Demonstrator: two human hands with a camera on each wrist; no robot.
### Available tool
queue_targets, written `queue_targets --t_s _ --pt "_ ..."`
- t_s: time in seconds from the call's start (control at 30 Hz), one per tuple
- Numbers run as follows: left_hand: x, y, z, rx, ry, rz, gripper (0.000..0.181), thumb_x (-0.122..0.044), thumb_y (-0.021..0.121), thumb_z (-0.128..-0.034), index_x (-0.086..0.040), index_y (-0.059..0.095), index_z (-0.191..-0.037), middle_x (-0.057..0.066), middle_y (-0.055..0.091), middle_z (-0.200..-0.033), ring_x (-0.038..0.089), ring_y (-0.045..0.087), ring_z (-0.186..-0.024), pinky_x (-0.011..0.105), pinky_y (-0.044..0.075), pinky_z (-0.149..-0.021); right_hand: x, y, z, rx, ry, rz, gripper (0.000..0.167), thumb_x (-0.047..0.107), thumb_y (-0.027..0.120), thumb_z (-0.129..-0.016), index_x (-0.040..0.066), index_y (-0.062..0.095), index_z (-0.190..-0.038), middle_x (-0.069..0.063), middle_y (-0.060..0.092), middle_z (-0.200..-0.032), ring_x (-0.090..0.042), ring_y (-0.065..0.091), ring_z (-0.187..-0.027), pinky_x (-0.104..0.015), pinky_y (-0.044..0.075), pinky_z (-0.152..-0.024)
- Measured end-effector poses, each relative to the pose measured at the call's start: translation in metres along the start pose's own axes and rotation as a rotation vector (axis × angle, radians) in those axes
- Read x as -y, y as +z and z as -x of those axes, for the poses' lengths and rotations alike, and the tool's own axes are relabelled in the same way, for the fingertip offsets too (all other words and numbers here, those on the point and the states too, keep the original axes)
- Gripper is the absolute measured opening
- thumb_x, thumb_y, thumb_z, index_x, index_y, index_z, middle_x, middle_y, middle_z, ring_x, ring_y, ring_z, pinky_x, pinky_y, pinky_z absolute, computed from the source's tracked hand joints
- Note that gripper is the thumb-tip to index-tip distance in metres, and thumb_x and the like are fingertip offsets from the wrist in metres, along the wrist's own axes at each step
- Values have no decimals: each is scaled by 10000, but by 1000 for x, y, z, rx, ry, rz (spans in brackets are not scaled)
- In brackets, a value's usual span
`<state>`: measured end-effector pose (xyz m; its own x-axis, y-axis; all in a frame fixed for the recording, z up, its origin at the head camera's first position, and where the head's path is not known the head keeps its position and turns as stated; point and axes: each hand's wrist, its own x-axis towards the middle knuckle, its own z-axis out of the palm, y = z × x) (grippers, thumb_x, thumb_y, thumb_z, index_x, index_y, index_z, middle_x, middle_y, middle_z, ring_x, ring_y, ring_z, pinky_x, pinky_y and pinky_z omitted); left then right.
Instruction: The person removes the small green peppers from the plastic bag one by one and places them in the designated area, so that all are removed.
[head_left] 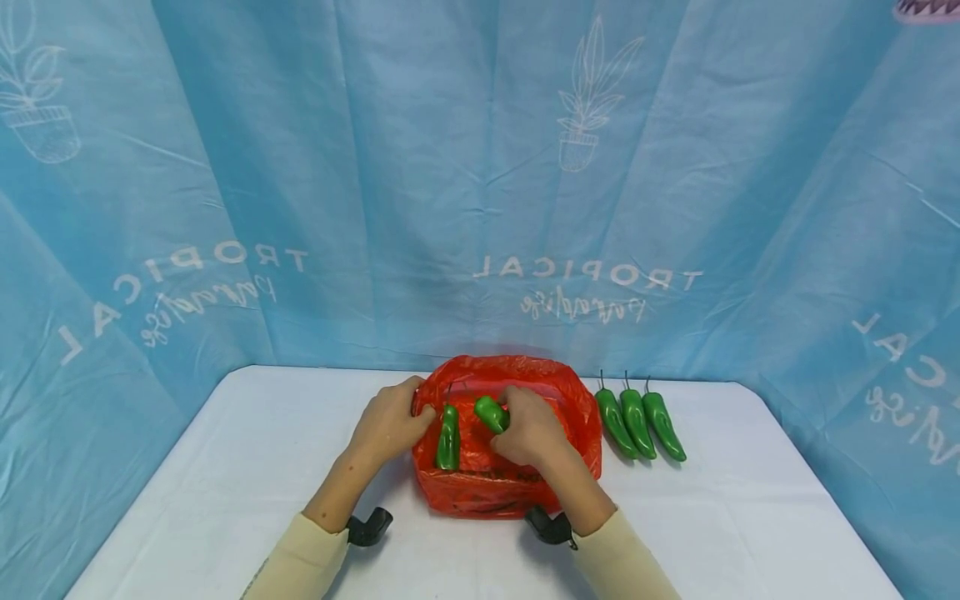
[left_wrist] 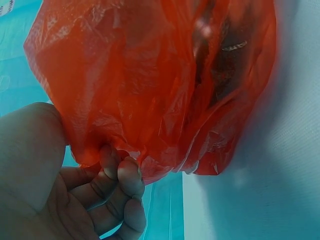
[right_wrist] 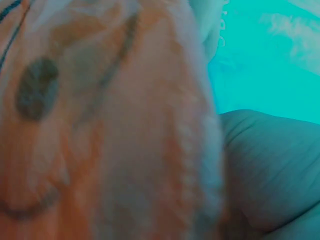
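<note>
A red plastic bag [head_left: 480, 496] stands with its mouth spread wide at the back middle of the table. My left hand [head_left: 392, 421] holds its left rim; in the left wrist view the curled fingers [left_wrist: 131, 177] pinch the thin film. Over the bag's opening, my right hand [head_left: 528, 427] grips a green chili pepper [head_left: 489, 412], whose blunt end pokes out to the left. Another green chili pepper [head_left: 448, 439] lies inside the bag near its left side. The right wrist view is mostly filled by the bag [right_wrist: 150, 100], blurred, with part of the hand at its right; the fingertips are hidden.
Three green chili peppers [head_left: 632, 417] lie side by side on the white table [head_left: 750, 508], just right of the bag, stems pointing to the back. A blue printed curtain [head_left: 420, 208] hangs behind the table and along both sides.
</note>
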<state>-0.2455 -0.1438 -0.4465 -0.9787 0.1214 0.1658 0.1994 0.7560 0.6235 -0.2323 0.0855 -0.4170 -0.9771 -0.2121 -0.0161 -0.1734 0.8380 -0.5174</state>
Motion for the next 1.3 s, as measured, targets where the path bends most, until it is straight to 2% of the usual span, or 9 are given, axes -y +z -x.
queue_targets --t_s 0.27,0.5,0.63,0.9,1.3 --pt "0 1 0 3 -3 -15 386 -185 699 -939 -18 676 -1286 42 737 -926 137 653 -719 358 626 -688 -1 -9 3 -13 14 -16 600 102 915 -749 32 655 -1285 -39 658 -1050 -233 599 -914 -436 598 -813" --pt "1 2 1 13 -7 2 362 -177 672 -946 -18 682 -1271 13 706 -853 131 627 -670 302 567 -612 -1 -15 8 -38 -13 15 595 126 917 -751 46 655 -1278 -44 651 -1068 -236 590 -933 -434 586 -823" --pt "1 2 0 12 -5 0 366 -175 674 -945 -17 680 -1275 17 707 -856 130 625 -670 302 566 -611 0 -20 12 -47 -30 17 602 124 910 -761 49 646 -1297 -54 648 -1105 -236 588 -935 -431 583 -813" --pt "2 1 0 13 -9 -2 362 -179 680 -943 -15 680 -1266 22 711 -866 133 631 -680 323 594 -642 1 -31 17 -87 -24 -59 585 109 879 -796 56 643 -1328 -61 657 -1117 -234 598 -901 -417 579 -753" --pt "2 1 -1 19 -12 6 367 -173 675 -946 -12 676 -1276 20 704 -853 135 630 -664 313 587 -623 -10 -36 20 -166 -33 -135 559 104 849 -818 59 644 -1337 -85 660 -1205 -240 613 -938 -415 574 -764"
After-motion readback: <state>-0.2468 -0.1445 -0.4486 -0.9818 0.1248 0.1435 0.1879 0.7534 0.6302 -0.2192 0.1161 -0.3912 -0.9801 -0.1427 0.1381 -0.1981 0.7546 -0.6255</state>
